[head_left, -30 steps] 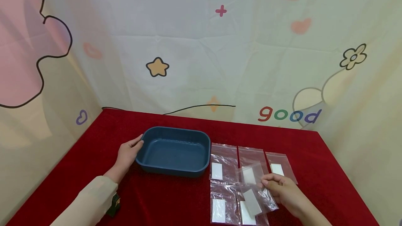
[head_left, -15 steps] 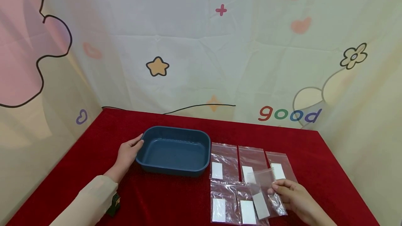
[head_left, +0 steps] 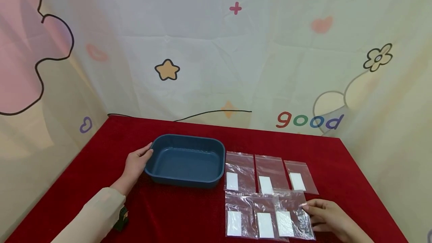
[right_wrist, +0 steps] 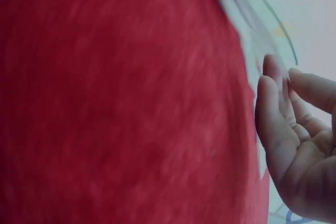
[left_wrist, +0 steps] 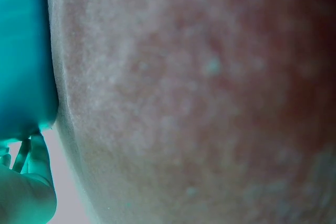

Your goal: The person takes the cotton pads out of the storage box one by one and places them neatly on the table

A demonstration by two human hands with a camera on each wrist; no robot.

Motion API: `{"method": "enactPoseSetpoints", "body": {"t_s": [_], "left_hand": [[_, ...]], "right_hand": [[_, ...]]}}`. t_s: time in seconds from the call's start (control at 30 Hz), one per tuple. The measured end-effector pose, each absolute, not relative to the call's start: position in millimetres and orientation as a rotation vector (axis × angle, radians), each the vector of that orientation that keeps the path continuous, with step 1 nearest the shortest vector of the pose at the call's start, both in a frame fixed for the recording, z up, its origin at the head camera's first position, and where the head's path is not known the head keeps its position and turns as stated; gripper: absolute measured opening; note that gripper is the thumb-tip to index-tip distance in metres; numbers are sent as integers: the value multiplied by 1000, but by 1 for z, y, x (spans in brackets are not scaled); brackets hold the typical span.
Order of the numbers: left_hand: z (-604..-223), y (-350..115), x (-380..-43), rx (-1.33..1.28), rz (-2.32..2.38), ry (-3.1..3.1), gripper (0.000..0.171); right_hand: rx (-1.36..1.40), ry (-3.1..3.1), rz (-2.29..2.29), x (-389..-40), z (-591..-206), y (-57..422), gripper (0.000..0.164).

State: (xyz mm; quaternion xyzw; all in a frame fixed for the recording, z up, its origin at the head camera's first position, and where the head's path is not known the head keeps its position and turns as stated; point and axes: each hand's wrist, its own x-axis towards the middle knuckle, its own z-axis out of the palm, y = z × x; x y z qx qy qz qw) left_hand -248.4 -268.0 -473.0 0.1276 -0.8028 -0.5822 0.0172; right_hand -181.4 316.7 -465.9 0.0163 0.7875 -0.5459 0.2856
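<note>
At the left end of the blue rectangular basin, my left hand holds the rim with its thumb and fingers. In the left wrist view the basin's side shows beside fingers. My right hand pinches the right edge of a clear zip bag with a white card-like piece inside. That bag lies low over the front row, overlapping a neighbouring bag. In the right wrist view the right hand has its fingertips close together, and the plastic there is hard to make out.
Several similar bags lie in two rows to the basin's right, among them a front left bag and a back right bag. Red cloth covers the table. A small dark object sits by the left sleeve. A printed curtain hangs behind.
My right hand has carried its bag rightward and lowered it, so it now lies flatter at the front row's right end. The left hand stays at the basin.
</note>
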Motion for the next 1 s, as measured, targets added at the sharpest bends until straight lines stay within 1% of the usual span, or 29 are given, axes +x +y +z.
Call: {"method": "enactPoseSetpoints", "body": {"t_s": [0.17,0.33,0.63,0.8,1.0], "left_hand": [[-474,-269,-249,409,-1802,-2501,50],[-474,-269,-250,411,-1799,-2502,50],[-470,-268,-249,405,-1815,-2482,50],[-471,-269,-251,413,-1766,-2485,50],[-472,-269,-249,411,-1793,-2506,50]], "right_hand": [[86,2214,-1340,-184,-469,317,41],[104,2264,-1271,-186,-471,319,44],[116,2318,-1183,-185,-470,322,42],[167,2380,-1126,-184,-470,321,36],[115,2430,-1103,-182,-470,319,33]]}}
